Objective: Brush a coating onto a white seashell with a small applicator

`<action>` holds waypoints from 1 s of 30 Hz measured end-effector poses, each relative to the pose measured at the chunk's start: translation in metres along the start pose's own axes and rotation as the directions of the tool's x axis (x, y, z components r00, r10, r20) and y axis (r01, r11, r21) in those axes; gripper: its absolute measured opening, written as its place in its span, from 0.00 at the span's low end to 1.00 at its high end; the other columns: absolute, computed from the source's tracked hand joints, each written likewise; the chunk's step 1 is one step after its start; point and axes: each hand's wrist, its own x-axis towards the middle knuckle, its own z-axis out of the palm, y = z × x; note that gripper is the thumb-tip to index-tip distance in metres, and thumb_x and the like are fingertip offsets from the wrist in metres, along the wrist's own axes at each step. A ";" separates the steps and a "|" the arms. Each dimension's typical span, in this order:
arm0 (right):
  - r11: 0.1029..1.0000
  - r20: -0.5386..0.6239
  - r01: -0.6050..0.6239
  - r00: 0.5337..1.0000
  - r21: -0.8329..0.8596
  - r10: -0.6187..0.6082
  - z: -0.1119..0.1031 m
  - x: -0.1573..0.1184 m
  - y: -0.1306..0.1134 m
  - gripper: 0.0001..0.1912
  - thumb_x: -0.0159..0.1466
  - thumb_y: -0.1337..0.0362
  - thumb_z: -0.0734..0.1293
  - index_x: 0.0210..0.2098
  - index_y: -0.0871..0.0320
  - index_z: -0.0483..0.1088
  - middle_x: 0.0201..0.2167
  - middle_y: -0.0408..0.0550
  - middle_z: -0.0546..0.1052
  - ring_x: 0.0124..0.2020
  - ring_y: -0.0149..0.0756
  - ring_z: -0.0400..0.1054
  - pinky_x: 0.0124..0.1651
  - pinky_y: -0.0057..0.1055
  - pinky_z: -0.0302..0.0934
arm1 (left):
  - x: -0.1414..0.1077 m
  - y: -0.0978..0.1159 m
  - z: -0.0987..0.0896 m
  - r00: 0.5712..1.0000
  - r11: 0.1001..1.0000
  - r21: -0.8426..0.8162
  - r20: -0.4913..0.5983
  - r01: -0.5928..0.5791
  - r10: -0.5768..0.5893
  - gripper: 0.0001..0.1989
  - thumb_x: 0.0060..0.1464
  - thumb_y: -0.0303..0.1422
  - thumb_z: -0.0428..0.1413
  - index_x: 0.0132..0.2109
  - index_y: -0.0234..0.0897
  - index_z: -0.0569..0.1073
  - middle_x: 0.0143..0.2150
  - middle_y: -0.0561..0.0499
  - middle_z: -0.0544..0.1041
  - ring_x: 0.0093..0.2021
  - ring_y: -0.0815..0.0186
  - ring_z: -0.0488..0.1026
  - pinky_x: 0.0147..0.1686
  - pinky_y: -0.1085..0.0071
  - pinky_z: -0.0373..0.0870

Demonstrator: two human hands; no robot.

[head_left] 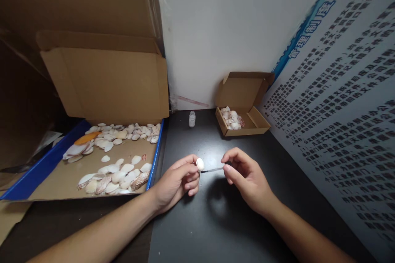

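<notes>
Between thumb and forefinger, my left hand [179, 181] pinches a small white ribbed shell [200, 164] above the dark table. My right hand [247, 176] grips a thin dark tool [214, 169] between thumb and fingers. The tool's far end reaches the lower edge of the shell; whether it touches is too small to tell. To the left, a blue-edged cardboard box [61, 177] holds many pale shells [119, 176], an orange one [87, 138] among them.
A small open cardboard box [247, 132] with whitish shells [232, 119] stands at the back right. A little glass bottle [191, 119] is near the white wall. A printed panel [348, 90] rises along the right side of the table [185, 238].
</notes>
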 end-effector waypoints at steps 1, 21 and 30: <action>1.000 0.008 -0.008 1.000 -0.001 0.008 0.000 0.000 0.000 0.03 0.64 0.64 0.63 0.36 0.57 0.65 0.24 0.39 0.64 0.22 0.27 0.57 0.26 0.25 0.54 | 0.000 0.000 0.000 1.000 1.000 0.001 0.000 -0.001 0.001 0.02 0.55 0.29 0.51 0.34 0.36 0.64 0.21 0.60 0.52 0.18 0.77 0.49 0.21 0.78 0.54; 0.999 -0.027 0.020 0.999 0.029 -0.019 -0.001 -0.001 0.000 0.03 0.64 0.65 0.63 0.35 0.57 0.64 0.24 0.39 0.63 0.21 0.27 0.57 0.25 0.26 0.53 | -0.001 0.000 -0.001 1.000 1.000 0.011 -0.001 0.012 -0.012 0.02 0.56 0.28 0.50 0.35 0.36 0.63 0.21 0.60 0.52 0.19 0.77 0.49 0.21 0.78 0.55; 0.999 -0.043 0.032 0.999 -0.011 -0.033 0.000 0.000 -0.001 0.03 0.64 0.65 0.63 0.34 0.57 0.64 0.25 0.40 0.65 0.22 0.28 0.58 0.25 0.25 0.54 | 0.001 0.000 -0.001 1.000 1.000 0.016 -0.006 0.006 -0.006 0.05 0.54 0.30 0.53 0.33 0.36 0.63 0.21 0.60 0.52 0.18 0.77 0.49 0.20 0.78 0.54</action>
